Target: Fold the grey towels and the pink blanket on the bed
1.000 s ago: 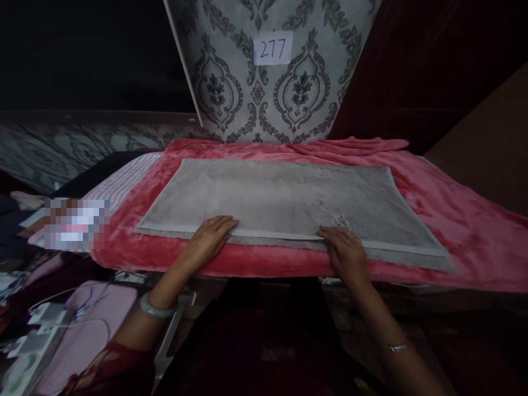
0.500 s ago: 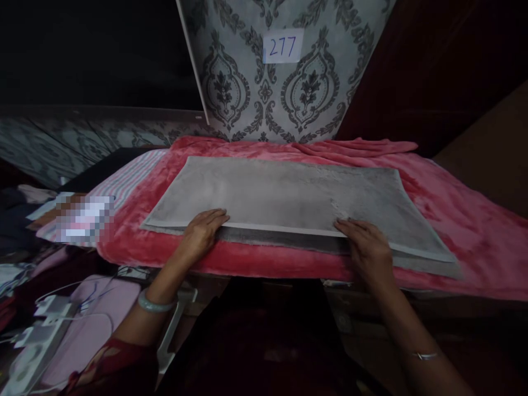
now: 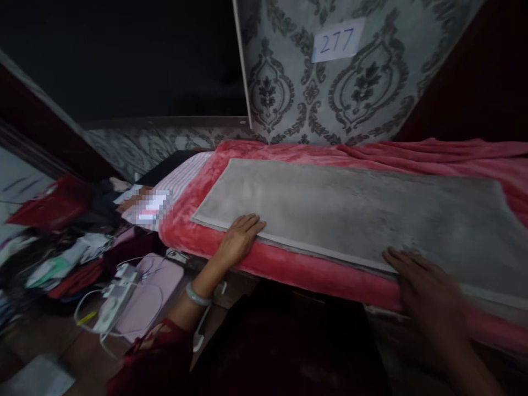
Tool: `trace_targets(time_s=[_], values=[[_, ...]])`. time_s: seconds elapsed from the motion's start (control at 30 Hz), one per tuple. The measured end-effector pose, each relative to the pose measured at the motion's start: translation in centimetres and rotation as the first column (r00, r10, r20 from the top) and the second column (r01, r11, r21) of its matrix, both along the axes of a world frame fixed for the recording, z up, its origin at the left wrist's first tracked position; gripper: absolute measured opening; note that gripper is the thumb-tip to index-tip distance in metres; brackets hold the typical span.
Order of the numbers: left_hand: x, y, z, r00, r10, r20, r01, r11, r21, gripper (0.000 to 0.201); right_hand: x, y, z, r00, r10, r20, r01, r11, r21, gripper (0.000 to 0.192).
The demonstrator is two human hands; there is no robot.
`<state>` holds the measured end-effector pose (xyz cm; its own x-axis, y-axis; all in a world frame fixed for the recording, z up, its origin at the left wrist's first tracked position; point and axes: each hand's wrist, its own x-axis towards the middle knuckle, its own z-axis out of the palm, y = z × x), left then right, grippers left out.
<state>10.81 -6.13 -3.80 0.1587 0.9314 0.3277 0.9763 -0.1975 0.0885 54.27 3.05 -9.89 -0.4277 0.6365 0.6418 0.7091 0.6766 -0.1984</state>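
A grey towel (image 3: 322,203), folded into a long strip with a pale hem, lies on the red plush blanket (image 3: 305,272). My left hand (image 3: 239,236) rests on its near edge toward the left, fingers stretched out flat over the hem. Farther right, my right hand (image 3: 429,283) lies on the same edge with its fingers extended; its back and wrist are smeared by motion. The top layer sits almost over the lower one along the front, and only a thin dark line of the layer below shows between my hands.
Left of the blanket is a striped cloth (image 3: 187,175). Below it, a white power strip (image 3: 115,300) with cables lies by a pink case (image 3: 171,275). Clothes (image 3: 78,256) are piled at far left. Behind are a dark screen (image 3: 165,60) and a patterned wall with a "277" paper (image 3: 338,41).
The view has turned to the left, so everything appears farther right. The towel's upper front edge has come down nearly level with the layer beneath. Both hands remain on the near edge.
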Motion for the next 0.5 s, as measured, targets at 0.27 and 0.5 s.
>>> trace_targets(time_s=[0.27,0.5], values=[[-2.0,-0.6,0.5,0.994,0.102,-0.026,-0.103,0.992,-0.076,0.054,-0.2,0.3,-0.3,1.0,-0.009,-0.001,0.009,0.999,0.039,0.043],[-3.2,-0.6,0.4,0.996,0.085,-0.034,-0.087,0.996,-0.033,0.051,-0.7,0.4,0.2,0.998,-0.009,-0.066,0.011,0.999,0.034,0.037]])
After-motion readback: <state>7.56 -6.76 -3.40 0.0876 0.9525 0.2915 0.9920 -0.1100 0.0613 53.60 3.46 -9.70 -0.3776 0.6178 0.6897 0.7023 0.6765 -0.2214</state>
